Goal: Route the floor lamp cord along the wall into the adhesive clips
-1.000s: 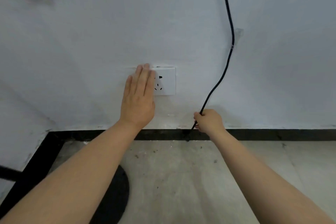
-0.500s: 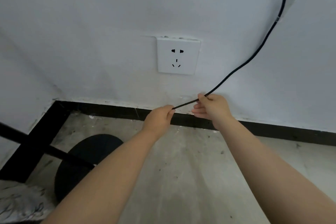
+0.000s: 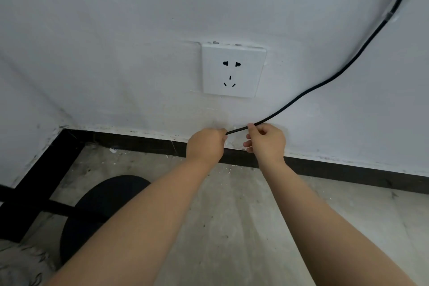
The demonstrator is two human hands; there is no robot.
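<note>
Cord (image 3: pixel 308 91), black: a short span pinched taut between left hand (image 3: pixel 205 144) and right hand (image 3: pixel 267 140), low on the wall (image 3: pixel 116 30) above the dark skirting (image 3: pixel 348 169). Handling: likely press the span square into the faint clear clip (image 3: pixel 239 137) between the hands. Adjacent: upper clip (image 3: pixel 391 15) already holding cord, socket (image 3: pixel 233 71) above, lamp base (image 3: pixel 92 204) at floor corner; nothing obstructs.

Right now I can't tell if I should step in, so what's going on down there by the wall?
A person holds a black lamp cord low against the white wall, just under the socket. The left hand and right hand each pinch it, a short stretch taut between them. Higher up on the right, the cord already sits in a clear clip. Nothing is plugged into the socket.
</note>
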